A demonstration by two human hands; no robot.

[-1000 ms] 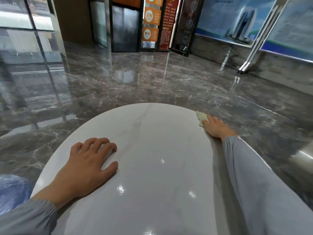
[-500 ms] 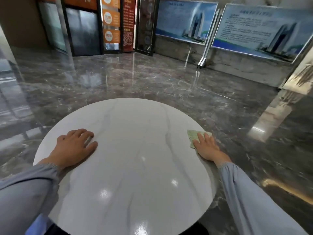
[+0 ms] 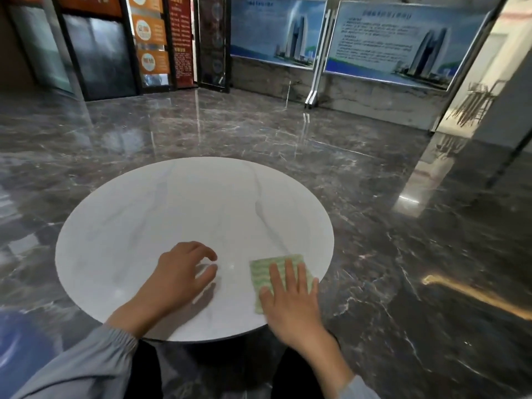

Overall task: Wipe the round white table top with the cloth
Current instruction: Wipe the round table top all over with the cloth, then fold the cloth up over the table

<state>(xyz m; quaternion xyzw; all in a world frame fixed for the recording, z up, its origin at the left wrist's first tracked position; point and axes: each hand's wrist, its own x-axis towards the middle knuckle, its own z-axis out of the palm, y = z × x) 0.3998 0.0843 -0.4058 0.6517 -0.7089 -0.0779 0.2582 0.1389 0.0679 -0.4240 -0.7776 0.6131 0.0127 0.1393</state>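
The round white table top (image 3: 178,214) with faint grey veins fills the middle of the view. A light green striped cloth (image 3: 267,269) lies flat on it near the front right edge. My right hand (image 3: 290,303) presses on the cloth with straight, spread fingers and covers its near half. My left hand (image 3: 178,277) hovers just above the table left of the cloth, its fingers loosely curved and holding nothing.
Glossy dark marble floor (image 3: 388,226) surrounds the table. Two framed poster boards (image 3: 403,44) lean against the far wall, and dark glass doors (image 3: 98,56) stand at the far left. A bright doorway (image 3: 489,67) opens at the right.
My right hand has slid the cloth from the right rim toward the front edge. My left hand left the table's left side and moved toward the centre front. The view pulled back.
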